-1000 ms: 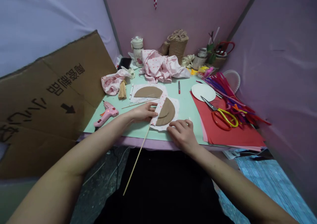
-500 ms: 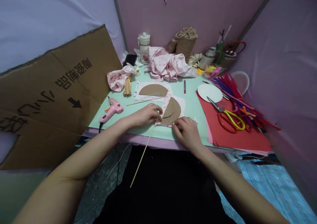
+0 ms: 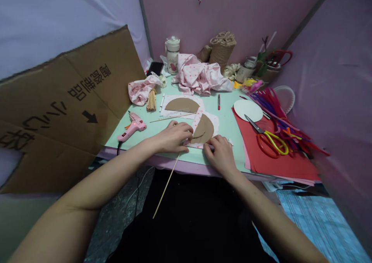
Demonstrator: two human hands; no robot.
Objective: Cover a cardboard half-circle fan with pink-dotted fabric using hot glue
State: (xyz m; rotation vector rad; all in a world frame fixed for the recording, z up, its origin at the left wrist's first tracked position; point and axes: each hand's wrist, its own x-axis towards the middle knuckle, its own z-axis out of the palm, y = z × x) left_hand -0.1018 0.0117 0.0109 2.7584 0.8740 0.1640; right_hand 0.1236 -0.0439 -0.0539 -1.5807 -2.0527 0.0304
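A brown cardboard half-disc lies on pink-dotted white fabric near the table's front edge. At its left corner rests my left hand, fingers bent and thumb apart from them, touching the fabric's edge. A thin wooden stick runs from beneath that thumb out over the table edge, above my lap; its upper end is hidden. My right hand is closed at the lower right of the half-disc, with a dark pen-like thing in its fingers. Behind lies a second half-disc on similar fabric.
A pink glue gun lies at left beside a large cardboard sheet. On the right, scissors rest on red sheets, near a white disc and pipe cleaners. Crumpled fabric and a bottle stand behind.
My left hand has shifted slightly toward me, its thumb now lowered over the stick's upper end. My right hand stays by the half-disc's lower edge. The view has tilted slightly.
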